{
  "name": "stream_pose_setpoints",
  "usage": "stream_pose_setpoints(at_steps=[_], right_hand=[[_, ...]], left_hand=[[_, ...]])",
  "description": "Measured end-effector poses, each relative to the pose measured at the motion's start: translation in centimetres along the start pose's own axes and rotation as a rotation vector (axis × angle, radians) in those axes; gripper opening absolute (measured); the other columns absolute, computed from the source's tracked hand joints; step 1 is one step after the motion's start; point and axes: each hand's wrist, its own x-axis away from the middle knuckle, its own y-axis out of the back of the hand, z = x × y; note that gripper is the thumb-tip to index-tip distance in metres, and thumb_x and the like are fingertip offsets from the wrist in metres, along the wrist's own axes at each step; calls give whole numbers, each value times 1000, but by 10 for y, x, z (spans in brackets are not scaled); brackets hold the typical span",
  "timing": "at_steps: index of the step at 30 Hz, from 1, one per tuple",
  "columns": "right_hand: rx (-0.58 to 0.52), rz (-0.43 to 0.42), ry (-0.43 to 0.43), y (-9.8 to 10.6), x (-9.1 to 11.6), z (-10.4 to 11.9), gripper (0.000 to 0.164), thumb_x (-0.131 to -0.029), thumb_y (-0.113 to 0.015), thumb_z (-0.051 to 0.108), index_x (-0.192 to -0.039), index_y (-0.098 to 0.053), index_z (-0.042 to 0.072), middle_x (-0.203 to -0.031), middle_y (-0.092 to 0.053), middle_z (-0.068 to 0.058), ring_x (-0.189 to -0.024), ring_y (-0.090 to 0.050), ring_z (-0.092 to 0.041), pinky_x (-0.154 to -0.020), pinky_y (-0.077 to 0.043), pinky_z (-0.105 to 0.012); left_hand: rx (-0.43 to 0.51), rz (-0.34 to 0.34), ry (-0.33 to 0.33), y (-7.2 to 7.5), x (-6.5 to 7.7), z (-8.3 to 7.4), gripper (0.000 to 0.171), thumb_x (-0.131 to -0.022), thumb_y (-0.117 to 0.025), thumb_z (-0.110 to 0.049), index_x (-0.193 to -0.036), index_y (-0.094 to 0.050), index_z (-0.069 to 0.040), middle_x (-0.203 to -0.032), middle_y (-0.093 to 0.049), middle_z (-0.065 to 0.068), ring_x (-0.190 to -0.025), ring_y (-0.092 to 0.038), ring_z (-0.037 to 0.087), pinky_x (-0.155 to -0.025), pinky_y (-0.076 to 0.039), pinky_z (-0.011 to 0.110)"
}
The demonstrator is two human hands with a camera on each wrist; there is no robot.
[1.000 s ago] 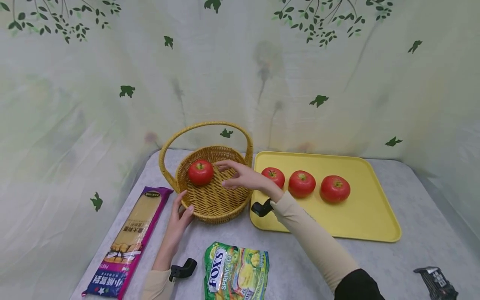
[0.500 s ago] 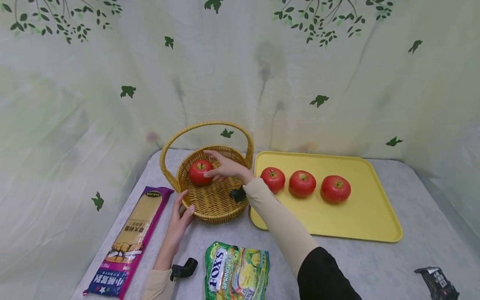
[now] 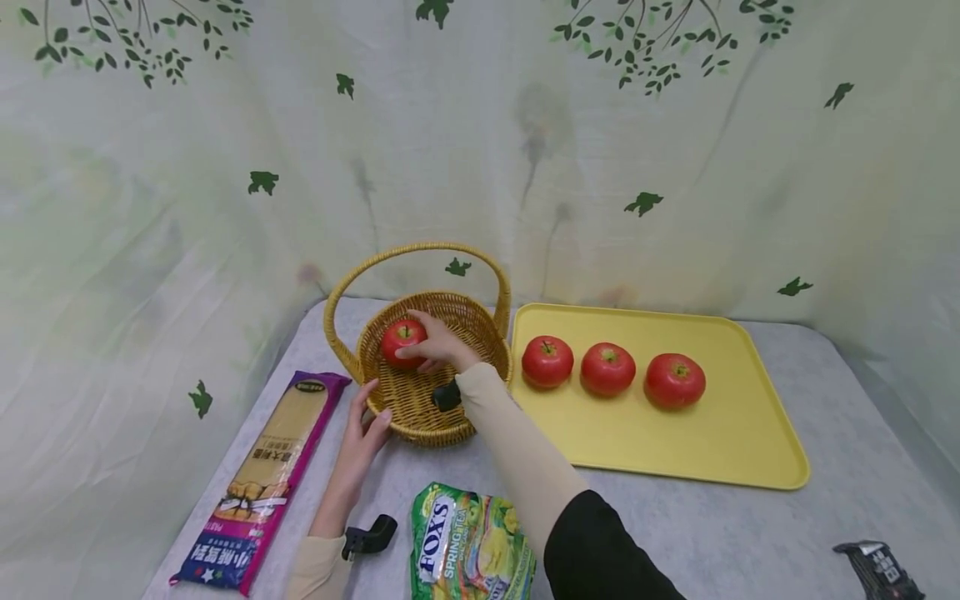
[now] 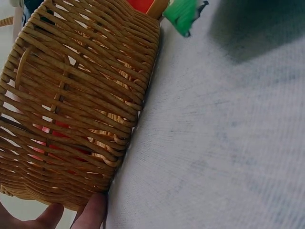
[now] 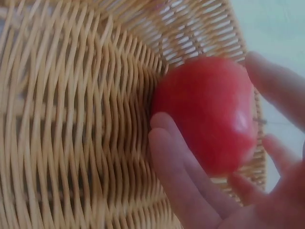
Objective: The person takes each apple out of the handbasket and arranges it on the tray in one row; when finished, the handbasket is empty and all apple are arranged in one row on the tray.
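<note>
A wicker basket (image 3: 431,429) with a tall arched handle stands at the back of the table. Inside it, at the left, lies a red apple (image 3: 402,343). My right hand (image 3: 444,345) reaches into the basket and holds this apple, thumb and fingers around its sides; the right wrist view shows fingertips (image 5: 164,124) against its red skin. My left hand (image 3: 356,450) touches the basket's near left side with relaxed, spread fingers. In the left wrist view, fingertips (image 4: 93,210) sit low against the woven wall (image 4: 71,105).
On a yellow tray (image 3: 675,450) to the right lie three more red apples (image 3: 607,369). A long purple-edged pasta packet (image 3: 262,475) lies left of the basket. In front is a green Foxs candy bag (image 3: 465,542), partly covered by the right sleeve. A small black packet (image 3: 879,571) lies front right.
My right hand has moved left and down to the apple in the basket, and its fingers have closed around it. The left hand stays at the basket's side.
</note>
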Motion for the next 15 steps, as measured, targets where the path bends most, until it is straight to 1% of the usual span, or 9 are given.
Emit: stream_pose_setpoints(at_steps=[4, 7, 10, 12, 15], right_hand=[[-96, -25, -60, -6, -6, -3, 78, -86, -71, 13, -151, -29, 24, -144, -30, -11, -79, -66, -42, -69, -57, -44], [-169, -22, -102, -8, -7, -5, 78, -86, -70, 10, -150, -30, 28, -143, -31, -11, -80, -66, -42, -69, -57, -44], [-172, -24, -97, -10, -7, -7, 75, -88, -68, 7, -150, -31, 27, -142, -34, -16, -84, -65, -44, -71, -56, -46], [-148, -36, -75, -12, -5, -8, 71, -89, -67, 6, -149, -33, 25, -141, -35, -18, -87, -65, -44, -72, -56, -47], [-82, -72, -25, -12, -2, -7, 67, -88, -69, 6, -146, -39, 22, -140, -35, -19, -93, -63, -41, -72, -56, -47]], left_hand=[[-3, 3, -2, 1, -2, 1, 56, -103, -44, -21, -152, -17, -22, -155, -11, 11, -137, -25, 35, -105, -32, 51], [0, 4, -2, 1, -3, 2, 56, -103, -45, -21, -151, -18, -22, -155, -12, 12, -136, -26, 34, -105, -32, 51], [1, 2, -1, 1, -3, 3, 56, -102, -46, -21, -151, -18, -22, -155, -12, 13, -136, -27, 33, -105, -32, 51], [0, -1, 0, 1, -3, 2, 56, -102, -46, -20, -151, -18, -21, -154, -12, 13, -136, -27, 33, -105, -32, 51], [-3, -2, -3, 2, -2, 2, 56, -102, -46, -20, -151, -18, -20, -154, -12, 13, -136, -26, 34, -104, -33, 51]])
